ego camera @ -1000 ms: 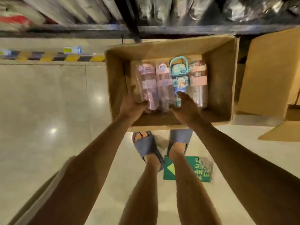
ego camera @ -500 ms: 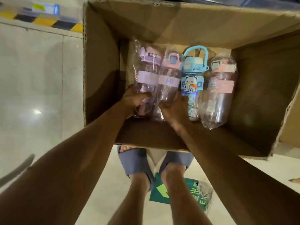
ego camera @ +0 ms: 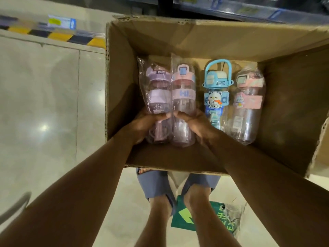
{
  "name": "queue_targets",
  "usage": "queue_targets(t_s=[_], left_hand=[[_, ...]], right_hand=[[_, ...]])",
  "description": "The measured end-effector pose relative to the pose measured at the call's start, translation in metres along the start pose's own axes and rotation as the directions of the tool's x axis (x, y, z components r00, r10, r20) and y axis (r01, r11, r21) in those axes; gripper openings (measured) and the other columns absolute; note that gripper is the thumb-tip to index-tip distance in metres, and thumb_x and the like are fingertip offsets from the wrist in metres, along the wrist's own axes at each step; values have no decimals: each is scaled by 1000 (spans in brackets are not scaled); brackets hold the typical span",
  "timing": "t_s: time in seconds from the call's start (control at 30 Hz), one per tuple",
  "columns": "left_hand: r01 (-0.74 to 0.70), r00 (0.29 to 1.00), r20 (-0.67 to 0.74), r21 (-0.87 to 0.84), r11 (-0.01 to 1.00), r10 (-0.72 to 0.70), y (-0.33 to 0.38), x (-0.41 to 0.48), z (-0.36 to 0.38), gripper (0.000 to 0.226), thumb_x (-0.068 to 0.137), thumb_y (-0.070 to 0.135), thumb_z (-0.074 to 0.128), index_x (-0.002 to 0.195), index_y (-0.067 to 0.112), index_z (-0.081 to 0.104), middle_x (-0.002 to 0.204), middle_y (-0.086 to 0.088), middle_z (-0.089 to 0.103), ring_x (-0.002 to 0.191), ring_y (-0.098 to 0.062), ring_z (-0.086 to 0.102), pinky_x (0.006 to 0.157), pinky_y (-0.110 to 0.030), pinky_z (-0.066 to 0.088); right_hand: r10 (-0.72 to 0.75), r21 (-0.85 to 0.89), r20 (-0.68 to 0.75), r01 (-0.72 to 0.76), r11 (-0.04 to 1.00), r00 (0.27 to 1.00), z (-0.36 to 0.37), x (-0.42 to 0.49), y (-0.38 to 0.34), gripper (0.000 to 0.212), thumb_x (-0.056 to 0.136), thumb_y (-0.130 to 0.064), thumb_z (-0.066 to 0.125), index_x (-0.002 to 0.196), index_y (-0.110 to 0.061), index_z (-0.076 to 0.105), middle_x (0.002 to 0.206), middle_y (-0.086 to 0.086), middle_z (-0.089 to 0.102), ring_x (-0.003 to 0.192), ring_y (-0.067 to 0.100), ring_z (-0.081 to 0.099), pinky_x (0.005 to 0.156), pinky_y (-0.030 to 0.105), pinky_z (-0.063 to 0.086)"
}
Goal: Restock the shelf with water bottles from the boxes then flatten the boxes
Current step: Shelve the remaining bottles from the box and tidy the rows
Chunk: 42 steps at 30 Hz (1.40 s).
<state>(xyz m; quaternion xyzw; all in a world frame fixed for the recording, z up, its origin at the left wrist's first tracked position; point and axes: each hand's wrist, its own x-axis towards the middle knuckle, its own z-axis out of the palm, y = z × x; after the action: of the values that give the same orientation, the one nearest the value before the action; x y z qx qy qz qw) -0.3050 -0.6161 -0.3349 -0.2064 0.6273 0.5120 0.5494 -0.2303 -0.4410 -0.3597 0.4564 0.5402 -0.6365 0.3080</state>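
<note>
- Left grip (ego camera: pixel 147 124) curls round the purple bottle (ego camera: pixel 157 97), right grip (ego camera: pixel 195 124) round the pink bottle (ego camera: pixel 183 97) — both in the box (ego camera: pixel 121 72).
- Blue bottle (ego camera: pixel 216 97) just beside.
- Legs (ego camera: pixel 201 211) half hide a green sign (ego camera: pixel 222 220); shelf (ego camera: pixel 231 9) blurred.

Dim, warm indoor light. An overhead lamp shows as a soft glare spot on the polished floor (ego camera: pixel 43 128). Inside the cardboard box (ego camera: pixel 195 40) the left wall and near bottom lie in deep shadow; the far wall is lit. Faint sheen on the bottles (ego camera: pixel 183 97) through plastic wrap. Hazard stripe (ego camera: pixel 53 35) upper left smeared by blur. Wide-angle bending at the edges.
</note>
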Motion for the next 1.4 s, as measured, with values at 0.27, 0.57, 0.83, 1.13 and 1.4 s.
queue_targets(t_s=[0.27, 0.57, 0.83, 1.13, 1.4], left_hand=[[-149, 988, -33, -3, 989, 148, 35, -98, 19, 74, 76, 17, 90, 139, 26, 52, 126, -2, 71, 117, -22, 69, 98, -49, 58], [-273, 960, 92, 97, 957, 265, 162, -348, 79, 62, 84, 37, 83, 138, 23, 56, 124, 0, 72, 114, -19, 70, 90, -31, 59], [-254, 966, 37, -14, 967, 255, 231, -572, 174, 69, 76, 46, 79, 130, 7, 61, 109, -29, 69, 89, -35, 69, 76, -42, 59], [-431, 901, 35, -54, 901, 433, 180, -763, 334, 25, 98, 3, 62, 119, 14, 63, 102, -8, 76, 97, -32, 75, 77, -48, 63], [-627, 773, 67, -73, 776, 631, 133, -832, 488, 54, 85, 5, 78, 134, 16, 58, 117, -19, 73, 105, -41, 71, 76, -41, 62]], right_hand=[[19, 85, -167, -4, 996, 986, -10, -108, -34, 50, 69, -33, 86, 113, -14, 71, 96, 7, 79, 90, 28, 77, 82, 42, 63], [-106, 100, -154, 122, 987, 982, -62, -398, -116, 70, 76, -48, 88, 133, -21, 57, 118, 3, 69, 110, 23, 70, 89, 38, 60], [-161, 242, -380, 266, 933, 911, -124, -668, -121, 45, 81, -6, 85, 116, -22, 61, 109, 3, 73, 91, 16, 71, 72, 27, 56], [-347, 151, -379, 427, 892, 858, -254, -862, -45, 42, 88, -11, 80, 122, -14, 55, 117, 17, 67, 97, 28, 72, 74, 36, 61], [-494, 156, -423, 598, 786, 760, -388, -966, -10, 59, 83, -19, 85, 132, -27, 54, 114, 2, 75, 93, 16, 77, 73, 34, 61]])
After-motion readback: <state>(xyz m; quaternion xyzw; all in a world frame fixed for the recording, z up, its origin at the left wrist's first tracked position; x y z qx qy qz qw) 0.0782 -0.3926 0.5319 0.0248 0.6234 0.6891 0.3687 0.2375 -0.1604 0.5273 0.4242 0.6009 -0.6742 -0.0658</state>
